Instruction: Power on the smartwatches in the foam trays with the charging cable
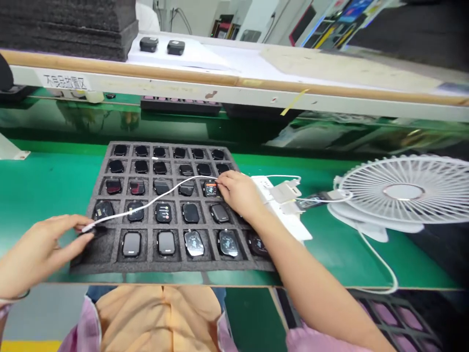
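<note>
1. My left hand [42,252] is pinching the white cable [112,217] at the tray's [164,267] 8 o'clock.
2. Cable's running toward 2 o'clock, meeting my half-curled right hand [242,193] (grip: can't tell), nearer the lit watch [210,188].

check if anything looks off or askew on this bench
A yellow strip juts crookedly below the shelf edge, perhaps peeling tape. Several watches sit skewed in the foam tray, out of line with their compartments. No spill is visible.

White label [66,81]: on the shelf's front edge [164,89], black Chinese characters, "不良品放置区"
Lit watch screens [163,212]: marks too small to read
</note>
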Action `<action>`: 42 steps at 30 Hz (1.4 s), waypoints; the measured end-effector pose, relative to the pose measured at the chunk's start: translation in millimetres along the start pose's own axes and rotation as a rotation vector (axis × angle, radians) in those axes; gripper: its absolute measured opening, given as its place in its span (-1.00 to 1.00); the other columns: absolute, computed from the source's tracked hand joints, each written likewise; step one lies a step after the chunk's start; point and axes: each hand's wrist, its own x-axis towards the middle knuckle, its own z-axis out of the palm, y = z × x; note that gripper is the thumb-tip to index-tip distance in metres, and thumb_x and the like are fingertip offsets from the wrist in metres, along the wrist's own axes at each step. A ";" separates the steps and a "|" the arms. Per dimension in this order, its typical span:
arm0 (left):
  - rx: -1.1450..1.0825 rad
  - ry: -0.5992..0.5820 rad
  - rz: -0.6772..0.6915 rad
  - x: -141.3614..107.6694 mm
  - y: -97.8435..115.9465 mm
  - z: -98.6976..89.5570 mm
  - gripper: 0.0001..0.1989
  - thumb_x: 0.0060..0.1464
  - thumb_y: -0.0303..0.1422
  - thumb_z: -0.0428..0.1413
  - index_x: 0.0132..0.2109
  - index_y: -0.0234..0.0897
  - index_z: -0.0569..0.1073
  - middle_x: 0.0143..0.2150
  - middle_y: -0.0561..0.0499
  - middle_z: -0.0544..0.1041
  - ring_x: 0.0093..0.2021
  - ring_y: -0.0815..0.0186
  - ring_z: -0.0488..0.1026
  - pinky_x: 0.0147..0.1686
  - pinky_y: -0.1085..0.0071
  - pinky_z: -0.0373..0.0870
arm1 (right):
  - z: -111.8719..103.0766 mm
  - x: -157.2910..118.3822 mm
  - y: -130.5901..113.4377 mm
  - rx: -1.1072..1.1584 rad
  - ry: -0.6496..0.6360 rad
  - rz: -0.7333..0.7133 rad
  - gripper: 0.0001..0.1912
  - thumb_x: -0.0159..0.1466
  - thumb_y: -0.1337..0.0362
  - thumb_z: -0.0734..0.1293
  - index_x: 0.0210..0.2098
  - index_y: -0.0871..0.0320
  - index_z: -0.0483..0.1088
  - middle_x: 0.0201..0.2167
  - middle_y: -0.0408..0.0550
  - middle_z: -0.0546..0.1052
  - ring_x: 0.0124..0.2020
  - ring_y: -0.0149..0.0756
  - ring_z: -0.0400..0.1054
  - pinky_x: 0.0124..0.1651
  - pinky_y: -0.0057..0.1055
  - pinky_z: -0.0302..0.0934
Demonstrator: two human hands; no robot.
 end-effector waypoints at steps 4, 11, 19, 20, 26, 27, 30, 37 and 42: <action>-0.146 -0.072 -0.121 7.9 -6.2 -4.5 -0.37 0.06 0.22 -0.05 -0.12 -0.16 0.60 -0.09 -0.05 0.64 -0.09 0.10 0.58 -0.13 0.33 0.51 | -6.5 -2.0 -2.8 -0.043 0.028 0.041 -0.81 0.32 0.41 0.26 -0.28 0.16 0.53 -0.20 0.06 0.60 -0.16 -0.09 0.42 -0.14 -0.22 0.18; -0.136 -0.068 0.154 6.0 -5.1 6.2 -0.59 0.24 0.00 -0.04 -0.10 -0.08 0.61 -0.24 0.01 0.63 -0.22 0.23 0.55 -0.21 0.44 0.49 | -17.7 17.6 -10.2 0.044 0.213 0.093 -0.77 0.40 0.31 0.20 -0.22 0.12 0.52 -0.22 0.04 0.61 -0.16 -0.10 0.43 -0.14 -0.25 0.06; -0.120 -0.038 0.219 7.8 -4.2 11.3 -0.54 0.32 0.03 -0.11 -0.04 -0.09 0.59 -0.22 0.04 0.63 -0.21 0.26 0.50 -0.13 0.44 0.41 | -3.2 70.9 -23.3 0.044 -0.099 -0.189 -0.76 0.35 0.36 0.22 -0.24 0.11 0.54 -0.26 0.01 0.62 -0.17 -0.14 0.42 -0.04 -0.18 -0.07; -0.127 -0.057 0.223 8.1 -2.7 11.2 -0.52 0.34 0.02 -0.14 -0.03 -0.09 0.58 -0.21 0.05 0.63 -0.22 0.27 0.49 -0.11 0.44 0.39 | -3.3 73.8 -21.9 0.047 -0.111 -0.189 -0.75 0.35 0.36 0.21 -0.23 0.11 0.54 -0.24 0.02 0.62 -0.16 -0.13 0.43 -0.03 -0.17 -0.05; -0.109 -0.163 0.227 13.2 4.4 9.8 -0.43 0.39 -0.03 -0.27 -0.20 -0.18 0.56 -0.35 0.05 0.57 -0.33 0.29 0.38 -0.08 0.34 0.25 | 4.9 91.2 -11.8 0.040 -0.256 0.031 -0.67 0.32 0.31 0.17 -0.11 0.12 0.55 -0.08 0.09 0.60 -0.05 0.00 0.45 -0.20 -0.24 0.13; -0.103 -0.178 0.224 13.6 4.8 10.2 -0.43 0.39 -0.05 -0.28 -0.22 -0.19 0.55 -0.35 0.04 0.57 -0.33 0.29 0.37 -0.06 0.33 0.23 | 9.0 92.8 -11.4 0.004 -0.278 0.045 -0.66 0.31 0.31 0.17 -0.11 0.12 0.56 -0.08 0.11 0.60 -0.05 0.04 0.45 -0.22 -0.23 0.13; -0.111 -0.216 0.206 13.2 5.4 11.4 -0.48 0.41 -0.10 -0.26 -0.21 -0.20 0.53 -0.27 0.04 0.60 -0.27 0.29 0.37 0.02 0.29 0.19 | 22.5 92.5 -9.1 -0.010 -0.244 0.042 -0.64 0.30 0.30 0.17 -0.10 0.15 0.57 -0.09 0.18 0.58 -0.03 0.13 0.43 -0.28 -0.19 0.15; -0.142 -0.284 0.118 11.8 11.0 9.1 -0.59 0.39 -0.19 -0.19 -0.11 -0.19 0.53 -0.18 0.03 0.61 -0.19 0.26 0.36 0.16 0.19 0.08 | 42.6 80.8 7.4 0.121 -0.102 -0.021 -0.64 0.34 0.10 0.13 -0.23 0.04 0.53 -0.22 0.13 0.53 -0.09 0.20 0.43 -0.23 -0.02 0.25; -0.152 -0.304 0.049 13.4 13.9 8.5 -0.63 0.37 -0.20 -0.15 -0.08 -0.17 0.52 -0.16 0.03 0.61 -0.11 0.22 0.37 0.30 -0.06 -0.14 | 45.6 78.1 10.1 0.157 -0.047 -0.099 -0.58 0.37 0.03 0.08 -0.23 0.01 0.53 -0.32 0.10 0.50 -0.17 0.15 0.42 -0.22 -0.03 0.26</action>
